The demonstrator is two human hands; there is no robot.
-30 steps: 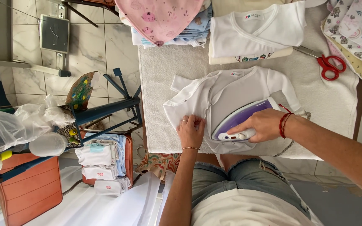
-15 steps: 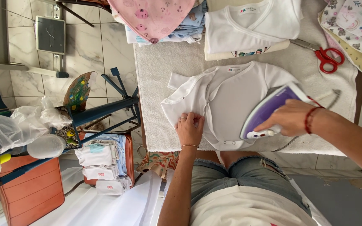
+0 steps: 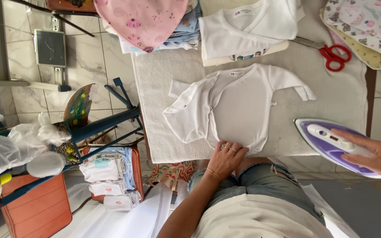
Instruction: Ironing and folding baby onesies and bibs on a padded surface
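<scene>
A small white baby wrap shirt (image 3: 239, 108) lies spread flat on a white towel-covered ironing surface (image 3: 155, 88). My left hand (image 3: 225, 159) presses its fingers on the shirt's near hem. My right hand (image 3: 378, 155) grips the handle of a purple and white iron (image 3: 331, 144), which sits at the near right edge of the surface, off the shirt.
Folded white garments (image 3: 243, 33) and a pink cloth (image 3: 144, 20) lie at the far side. Red-handled scissors (image 3: 334, 55) rest at the far right beside patterned fabric (image 3: 360, 22). To the left stand a blue rack (image 3: 106, 123), stacked baby clothes (image 3: 106, 176) and an orange box (image 3: 36, 211).
My right hand carried the iron off the shirt to the right edge of the surface. My left hand stayed at the near hem, and the shirt now lies fully uncovered.
</scene>
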